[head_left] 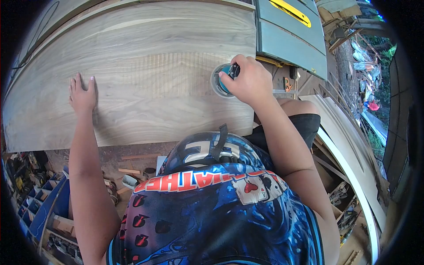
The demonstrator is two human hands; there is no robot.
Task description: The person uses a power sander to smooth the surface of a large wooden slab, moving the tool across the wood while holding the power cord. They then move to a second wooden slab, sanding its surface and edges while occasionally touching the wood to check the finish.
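A wide, pale wooden panel (150, 101) with wavy grain lies in front of me. My right hand (251, 81) grips a teal and black orbital sander (227, 79) from above, near the panel's right end. The sander's round grey pad sits on the wood, and my palm and fingers hide part of its body. Far to the left, my left hand (82, 95) rests flat on the panel with its fingers spread, holding nothing.
A grey table saw top (291, 39) with a yellow insert (291, 12) adjoins the panel's right end. A black cord (33, 48) runs along the far left. Blue compartment bins (42, 198) stand lower left; long boards (349, 141) lean at right.
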